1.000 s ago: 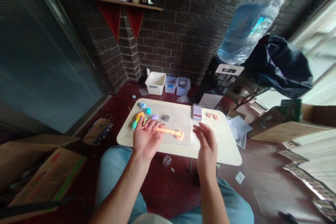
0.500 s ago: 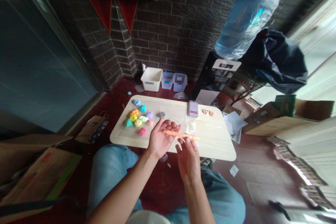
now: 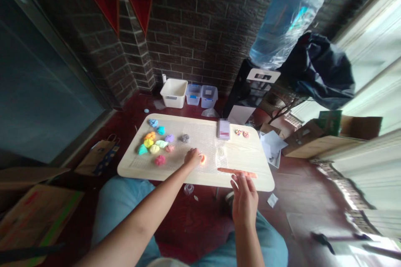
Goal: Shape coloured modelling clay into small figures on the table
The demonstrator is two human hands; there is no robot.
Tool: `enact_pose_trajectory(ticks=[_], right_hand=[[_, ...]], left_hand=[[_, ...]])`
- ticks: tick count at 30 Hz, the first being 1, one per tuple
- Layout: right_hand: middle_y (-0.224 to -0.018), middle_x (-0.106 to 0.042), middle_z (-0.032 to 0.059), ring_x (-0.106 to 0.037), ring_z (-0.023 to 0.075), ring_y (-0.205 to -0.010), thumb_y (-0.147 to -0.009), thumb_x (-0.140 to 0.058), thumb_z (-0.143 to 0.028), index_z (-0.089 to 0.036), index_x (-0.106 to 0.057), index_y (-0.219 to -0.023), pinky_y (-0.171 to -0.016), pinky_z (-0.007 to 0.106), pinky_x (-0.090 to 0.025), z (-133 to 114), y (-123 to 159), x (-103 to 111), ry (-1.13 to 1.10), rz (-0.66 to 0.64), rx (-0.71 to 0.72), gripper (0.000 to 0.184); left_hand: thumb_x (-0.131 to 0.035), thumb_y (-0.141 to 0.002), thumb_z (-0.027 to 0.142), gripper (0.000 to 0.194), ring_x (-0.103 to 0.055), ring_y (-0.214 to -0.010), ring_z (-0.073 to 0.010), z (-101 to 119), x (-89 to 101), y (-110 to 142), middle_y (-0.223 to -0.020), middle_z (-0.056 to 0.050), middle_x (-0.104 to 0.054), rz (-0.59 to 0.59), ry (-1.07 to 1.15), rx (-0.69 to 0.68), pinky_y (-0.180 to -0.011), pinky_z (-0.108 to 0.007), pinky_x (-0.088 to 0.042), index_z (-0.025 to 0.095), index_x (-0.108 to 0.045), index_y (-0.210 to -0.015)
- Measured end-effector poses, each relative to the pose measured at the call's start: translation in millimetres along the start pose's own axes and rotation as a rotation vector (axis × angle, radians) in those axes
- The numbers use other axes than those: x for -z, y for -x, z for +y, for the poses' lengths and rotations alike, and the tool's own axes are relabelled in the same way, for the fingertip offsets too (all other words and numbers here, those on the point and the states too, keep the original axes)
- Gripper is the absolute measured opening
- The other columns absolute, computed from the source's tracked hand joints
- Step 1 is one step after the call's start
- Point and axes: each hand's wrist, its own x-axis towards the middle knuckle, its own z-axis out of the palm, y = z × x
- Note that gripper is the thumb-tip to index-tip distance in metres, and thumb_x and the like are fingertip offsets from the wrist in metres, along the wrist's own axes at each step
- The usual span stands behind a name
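My right hand, low over the table's front edge, pinches a long thin orange stick near its right end. The stick points left, nearly level. My left hand is closed above the middle of the table, its fingertips at a small orange-and-white piece. The fingers hide part of their contact with it. Left of that hand lie several soft clay lumps: a pink one, a grey one, a purple one, a teal one and an orange one.
Clear bubbly sheeting covers much of the pale table. A pale box and two small multicoloured pieces are at the back right. Plastic bins stand by the wall, with a water dispenser to their right.
My left hand has left the orange stick, moved forward onto the table and closed. My right hand has drawn rightward and down with the stick. The view has shifted slightly right.
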Motion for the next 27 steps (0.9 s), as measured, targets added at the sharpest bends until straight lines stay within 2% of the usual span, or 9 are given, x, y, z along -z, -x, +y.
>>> enact_pose_trajectory(ticks=[6, 12, 16, 20, 24, 27], right_hand=[[-0.077, -0.065, -0.0035, -0.068, 0.0121, -0.075, -0.063, -0.085, -0.04, -0.018, -0.065, -0.078, -0.067, 0.021, -0.053, 0, -3, -1, 0.059, -0.034, 0.027, 0.034], [-0.077, -0.066, -0.0016, -0.067, 0.0147, -0.077, -0.069, -0.08, -0.045, -0.018, -0.064, -0.079, -0.071, 0.025, -0.053, 7, 3, -7, 0.179, -0.079, 0.128, 0.033], [-0.084, -0.07, 0.0016, -0.065, 0.0177, -0.083, -0.073, -0.076, -0.047, -0.017, -0.069, -0.085, -0.077, 0.03, -0.052, 11, 15, -13, 0.293, -0.147, 0.239, 0.033], [-0.094, -0.073, 0.0054, -0.065, 0.0211, -0.091, -0.076, -0.074, -0.045, -0.017, -0.071, -0.088, -0.086, 0.035, -0.049, 12, 25, -18, 0.398, -0.252, 0.331, 0.03], [-0.11, -0.07, 0.0083, -0.062, 0.024, -0.105, -0.081, -0.071, -0.041, -0.02, -0.071, -0.099, -0.096, 0.04, -0.045, 15, 34, -21, 0.46, -0.372, 0.403, 0.028], [-0.112, -0.067, 0.008, -0.059, 0.0241, -0.111, -0.087, -0.066, -0.034, -0.022, -0.07, -0.103, -0.098, 0.041, -0.043, 14, 44, -24, 0.539, -0.5, 0.552, 0.02]], left_hand=[[-0.061, -0.092, 0.035, 0.037, -0.063, -0.108, -0.0236, -7, -5.9, -5, -0.126, -0.01, -0.061, -0.016, -0.031, -0.016, -0.089, -0.045, -0.055, 0.018, -0.057, -0.124], [-0.06, -0.093, 0.035, 0.036, -0.063, -0.107, -0.0231, -11, 5.2, 5, -0.126, -0.01, -0.061, -0.13, 0.19, -0.033, -0.089, -0.045, -0.055, 0.017, -0.058, -0.124], [-0.06, -0.093, 0.035, 0.036, -0.064, -0.105, -0.0227, -13, 22.7, 32, -0.124, -0.01, -0.062, -0.243, 0.443, -0.051, -0.088, -0.045, -0.055, 0.017, -0.058, -0.124], [-0.065, -0.089, 0.034, 0.033, -0.066, -0.1, -0.0197, -15, 47.4, 75, -0.113, -0.008, -0.067, -0.346, 0.731, -0.09, -0.088, -0.039, -0.054, 0.016, -0.063, -0.117], [-0.077, -0.078, 0.04, 0.038, -0.066, -0.096, -0.0177, -15, 68.2, 114, -0.107, -0.008, -0.068, -0.34, 0.948, -0.095, -0.086, -0.033, -0.052, 0.019, -0.07, -0.108], [-0.082, -0.07, 0.044, 0.041, -0.065, -0.091, -0.0175, -11, 78.4, 130, -0.1, -0.007, -0.069, -0.31, 1.028, -0.087, -0.082, -0.031, -0.05, 0.019, -0.073, -0.102]])
